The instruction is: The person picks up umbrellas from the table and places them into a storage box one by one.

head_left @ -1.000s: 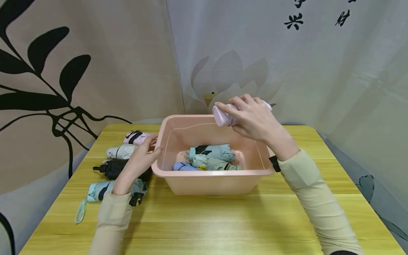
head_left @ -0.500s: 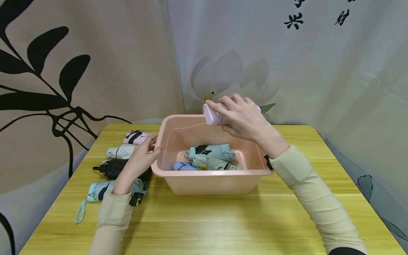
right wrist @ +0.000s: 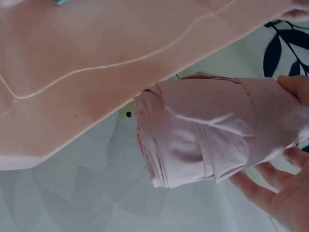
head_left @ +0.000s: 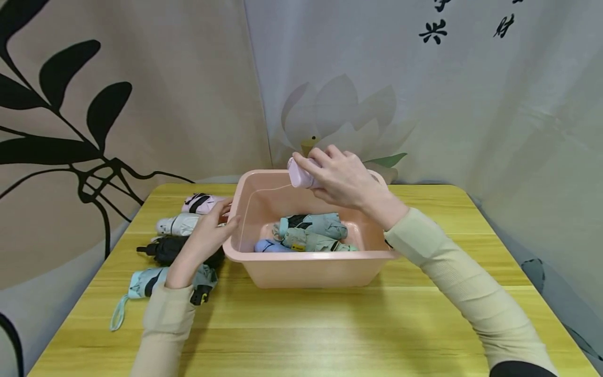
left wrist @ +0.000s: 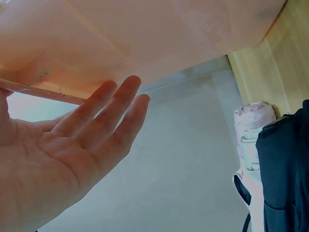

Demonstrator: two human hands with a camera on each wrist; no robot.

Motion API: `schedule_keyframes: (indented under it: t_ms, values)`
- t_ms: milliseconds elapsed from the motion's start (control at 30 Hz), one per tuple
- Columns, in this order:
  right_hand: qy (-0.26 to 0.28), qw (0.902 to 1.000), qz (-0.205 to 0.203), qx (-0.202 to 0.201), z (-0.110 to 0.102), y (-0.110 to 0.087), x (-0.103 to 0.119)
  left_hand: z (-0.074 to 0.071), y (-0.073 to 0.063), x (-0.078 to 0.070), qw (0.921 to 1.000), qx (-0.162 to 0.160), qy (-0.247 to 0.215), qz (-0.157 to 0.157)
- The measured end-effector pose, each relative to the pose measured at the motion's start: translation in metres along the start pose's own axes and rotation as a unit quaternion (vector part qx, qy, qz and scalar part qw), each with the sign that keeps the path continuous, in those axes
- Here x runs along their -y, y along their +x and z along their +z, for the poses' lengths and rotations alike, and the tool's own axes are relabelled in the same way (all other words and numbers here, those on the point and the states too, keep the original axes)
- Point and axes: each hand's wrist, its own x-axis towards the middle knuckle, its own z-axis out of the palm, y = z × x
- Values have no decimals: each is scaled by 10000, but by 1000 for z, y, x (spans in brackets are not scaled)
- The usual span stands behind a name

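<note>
My right hand point(head_left: 344, 180) holds a folded lilac umbrella point(head_left: 301, 175) above the back rim of a pink plastic tub point(head_left: 306, 271). In the right wrist view this umbrella point(right wrist: 203, 130) is rolled and wrapped, lying roughly level, with fingers and thumb around one end. Inside the tub lie a light-blue umbrella point(head_left: 327, 225), a pale green umbrella point(head_left: 313, 241) and a partly hidden blue umbrella point(head_left: 273, 246). At the tub's left rim rests my left hand point(head_left: 202, 241); the left wrist view shows its fingers point(left wrist: 113, 125) stretched out beneath the rim, the thumb mostly cut off.
Left of the tub, folded umbrellas lie in a row: lilac and black point(head_left: 207, 203), white point(head_left: 176, 225), black point(head_left: 167, 250), and light blue point(head_left: 146, 283) with a wrist loop. My left forearm covers parts of them. A printed curtain point(head_left: 198, 94) hangs behind the wooden table point(head_left: 306, 335).
My right hand has moved left, with the lilac umbrella, along the tub's back rim and dipped slightly. The left hand and the tub have stayed in place.
</note>
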Motion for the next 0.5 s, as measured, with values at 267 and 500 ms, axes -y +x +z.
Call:
schedule_keyframes:
  t_ms: [267,500]
  values:
    - [-370,9987,-331,-88,18,5,9,0,0,0,10000,23,0,-33]
    - [-265,9985,-446,186,30,9,19,-1,0,2,10000,15,-20,22]
